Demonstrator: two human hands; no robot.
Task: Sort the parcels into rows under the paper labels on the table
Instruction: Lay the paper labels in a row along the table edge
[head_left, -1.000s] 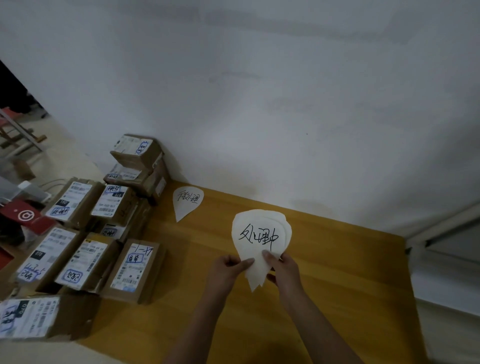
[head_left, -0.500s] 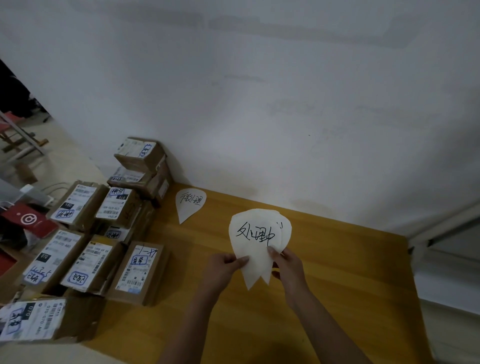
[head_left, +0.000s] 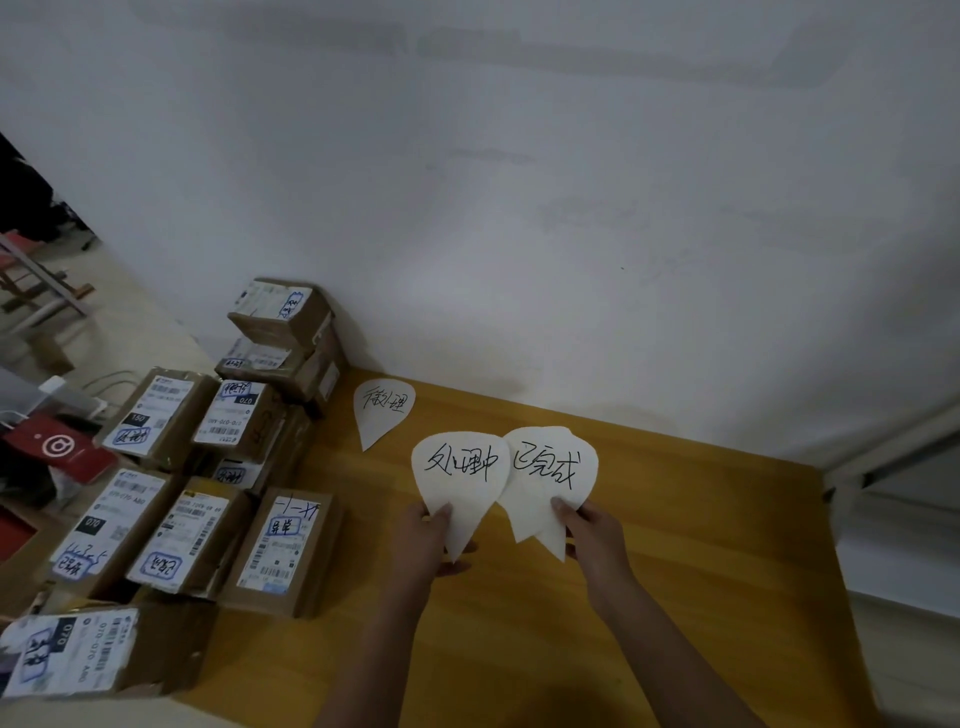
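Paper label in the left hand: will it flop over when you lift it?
Probably not much: the paper label stands flat though the left hand pinches only its lower part, so it seems fairly stiff. It looks thin, so likely very light. On the smooth table a nudge might slide it.

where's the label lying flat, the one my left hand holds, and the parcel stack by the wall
lying label (head_left: 383, 410): head view, on its writing
held label (head_left: 460, 475): head view, centre, above left hand (head_left: 423, 538)
parcel stack (head_left: 291, 317): head view, on the top box
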